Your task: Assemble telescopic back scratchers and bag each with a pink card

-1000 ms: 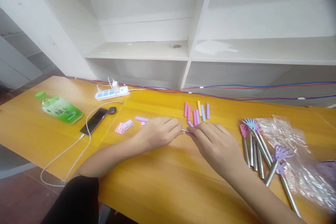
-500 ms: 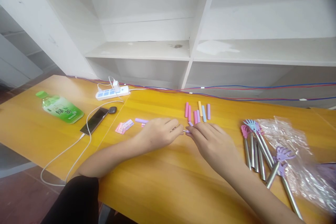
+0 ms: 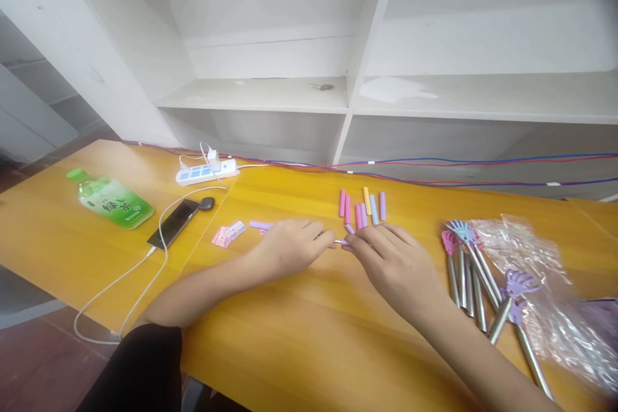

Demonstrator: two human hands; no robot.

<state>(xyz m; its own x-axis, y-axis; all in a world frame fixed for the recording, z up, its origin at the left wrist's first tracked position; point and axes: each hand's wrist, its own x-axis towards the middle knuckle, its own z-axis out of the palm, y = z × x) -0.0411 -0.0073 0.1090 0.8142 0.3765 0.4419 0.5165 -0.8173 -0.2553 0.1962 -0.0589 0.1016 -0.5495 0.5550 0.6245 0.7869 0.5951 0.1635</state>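
My left hand is closed in a pinch on a thin metal rod, most of which its fingers hide. At the rod's right end, my right hand pinches a small purple piece, largely covered by the fingers. Just beyond the right fingertips lie several coloured tubes in pink, yellow, blue and purple, among them a yellow tube. Another purple tube lies beside my left hand, partly behind it. To the right are several back scratchers with metal handles and pink, blue or purple claw heads.
Crumpled clear plastic lies by the scratchers. Small pink and purple printed cards lie left of my hands. Farther left are a charging phone, a green tea bottle and a power strip. White shelving stands behind the table.
Both hands keep almost the same pinching pose at the rod. The view has shifted very slightly; the tubes and scratchers lie as before.
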